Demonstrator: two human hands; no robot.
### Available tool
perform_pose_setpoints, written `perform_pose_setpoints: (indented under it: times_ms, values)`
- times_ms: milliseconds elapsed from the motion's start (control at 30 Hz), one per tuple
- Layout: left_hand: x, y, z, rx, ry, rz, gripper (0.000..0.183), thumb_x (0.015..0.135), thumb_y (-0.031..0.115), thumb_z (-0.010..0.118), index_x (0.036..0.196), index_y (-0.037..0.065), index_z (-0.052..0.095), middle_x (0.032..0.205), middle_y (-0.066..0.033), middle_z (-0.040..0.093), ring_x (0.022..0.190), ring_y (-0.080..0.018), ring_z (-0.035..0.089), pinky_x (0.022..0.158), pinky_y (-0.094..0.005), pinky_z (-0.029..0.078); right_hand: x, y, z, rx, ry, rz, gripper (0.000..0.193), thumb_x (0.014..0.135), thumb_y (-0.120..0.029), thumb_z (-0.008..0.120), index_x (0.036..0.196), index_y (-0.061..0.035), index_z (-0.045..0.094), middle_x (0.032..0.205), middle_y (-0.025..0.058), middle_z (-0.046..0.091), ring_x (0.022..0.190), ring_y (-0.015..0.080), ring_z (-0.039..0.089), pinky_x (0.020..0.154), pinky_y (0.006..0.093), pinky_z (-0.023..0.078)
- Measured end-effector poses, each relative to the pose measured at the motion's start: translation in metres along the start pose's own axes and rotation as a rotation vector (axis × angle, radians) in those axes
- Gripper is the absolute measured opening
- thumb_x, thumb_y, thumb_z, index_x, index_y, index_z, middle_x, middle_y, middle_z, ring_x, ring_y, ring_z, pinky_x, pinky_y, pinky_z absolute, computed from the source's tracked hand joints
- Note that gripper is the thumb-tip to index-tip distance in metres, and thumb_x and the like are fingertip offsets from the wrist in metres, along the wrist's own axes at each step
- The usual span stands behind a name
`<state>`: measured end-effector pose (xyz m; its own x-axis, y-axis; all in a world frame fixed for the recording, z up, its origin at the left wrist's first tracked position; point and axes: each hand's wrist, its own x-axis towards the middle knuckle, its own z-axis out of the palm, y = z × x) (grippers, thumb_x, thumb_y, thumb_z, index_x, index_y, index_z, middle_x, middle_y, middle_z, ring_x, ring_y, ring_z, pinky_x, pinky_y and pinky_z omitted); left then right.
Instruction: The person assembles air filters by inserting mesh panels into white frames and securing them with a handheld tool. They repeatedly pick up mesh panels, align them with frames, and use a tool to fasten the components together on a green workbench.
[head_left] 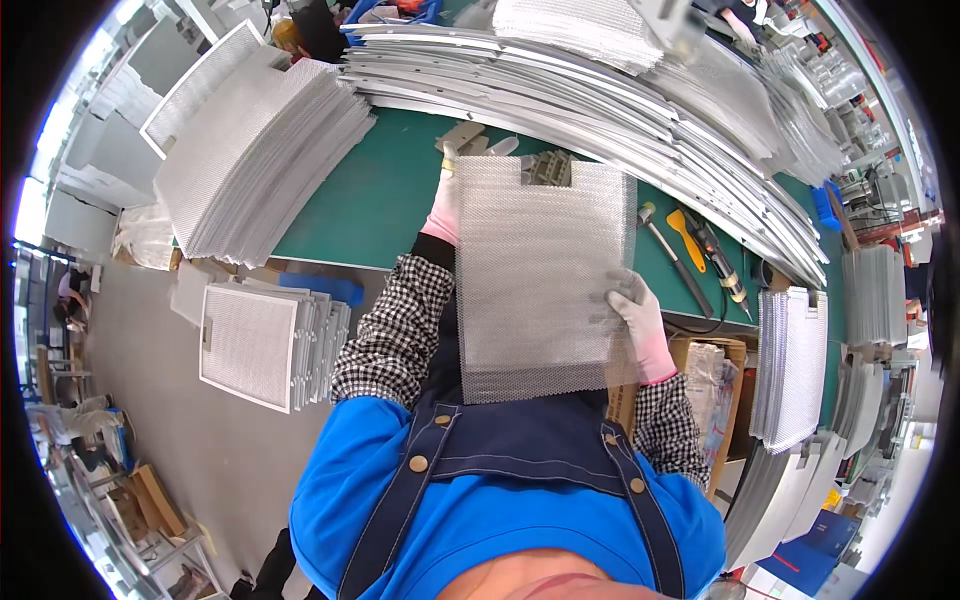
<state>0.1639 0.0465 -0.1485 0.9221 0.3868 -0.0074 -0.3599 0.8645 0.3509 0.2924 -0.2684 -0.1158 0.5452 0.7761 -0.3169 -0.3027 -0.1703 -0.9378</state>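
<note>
In front of my chest I hold a silver metal mesh sheet [535, 290] upright, with a rectangular notch in its top edge. A second mesh layer shows along its right and bottom edges. My left hand [446, 205], in a pale glove, is closed on the sheet's upper left edge, partly hidden behind it. At the lower right edge my gloved right hand [640, 318] grips the mesh, fingertips on its face. Small metal plates [462, 137] lie on the green table [330, 215] just beyond my left hand, and several small metal pieces [548, 168] show through the notch.
A tall stack of mesh sheets [255, 160] stands at left; framed mesh panels [250, 345] sit below it. Long metal strips [560, 95] curve across the back. At right lie a hammer [675, 255], a yellow-handled tool [687, 240] and a power screwdriver [722, 262], near more mesh sheets [790, 370].
</note>
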Motion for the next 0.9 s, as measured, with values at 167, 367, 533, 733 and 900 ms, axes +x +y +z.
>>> perform_pose_setpoints:
  times_ms: [167, 367, 533, 733, 900]
  values:
    - [-0.006, -0.003, 0.012, 0.04, 0.016, 0.075, 0.105, 0.087, 0.08, 0.047, 0.152, -0.001, 0.029, 0.128, -0.0261, 0.057, 0.107, -0.0347, 0.062, 0.094, -0.0525, 0.056, 0.013, 0.001, -0.004, 0.009, -0.004, -0.038, 0.047, 0.091, 0.002, 0.057, 0.137, 0.0067, 0.048, 0.122, 0.0134, 0.064, 0.106, 0.0176, 0.064, 0.094, 0.0298, 0.051]
    - [-0.005, -0.007, 0.008, 0.147, 0.027, 0.078, 0.099, 0.088, 0.073, 0.054, 0.151, -0.001, 0.035, 0.137, -0.0261, 0.054, 0.115, -0.0358, 0.059, 0.101, -0.0528, 0.051, 0.013, 0.01, -0.012, -0.166, 0.025, -0.026, 0.047, 0.093, -0.002, 0.06, 0.137, 0.0067, 0.048, 0.121, 0.0161, 0.064, 0.098, 0.0199, 0.068, 0.081, 0.0309, 0.056]
    - [-0.003, -0.008, 0.001, 0.061, 0.054, 0.016, 0.085, 0.094, 0.07, 0.049, 0.151, 0.007, 0.039, 0.141, -0.0213, 0.053, 0.123, -0.0345, 0.056, 0.106, -0.0533, 0.046, 0.011, -0.056, -0.037, -0.45, -0.2, 0.173, 0.032, 0.094, -0.01, 0.061, 0.123, 0.0032, 0.058, 0.105, 0.0152, 0.069, 0.082, 0.021, 0.071, 0.061, 0.0326, 0.058]
    - [0.005, -0.001, -0.009, 0.209, -0.027, 0.219, 0.071, 0.09, 0.059, 0.066, 0.141, 0.012, 0.048, 0.127, -0.0091, 0.056, 0.106, -0.0322, 0.055, 0.086, -0.0456, 0.053, 0.131, -0.209, -0.193, -0.507, 0.767, -0.717, 0.051, 0.093, -0.034, 0.066, 0.128, 0.0014, 0.056, 0.123, 0.0251, 0.064, 0.115, 0.0354, 0.063, 0.097, 0.042, 0.048]
    - [0.013, -0.009, 0.005, 0.185, -0.064, 0.153, 0.069, 0.092, 0.06, 0.063, 0.139, 0.011, 0.049, 0.126, -0.0066, 0.057, 0.105, -0.0323, 0.055, 0.085, -0.0446, 0.053, 0.18, -0.233, -0.303, -0.475, 1.239, -0.426, 0.054, 0.09, -0.046, 0.067, 0.115, 0.0019, 0.064, 0.099, 0.0186, 0.072, 0.088, 0.0282, 0.068, 0.08, 0.0392, 0.053]
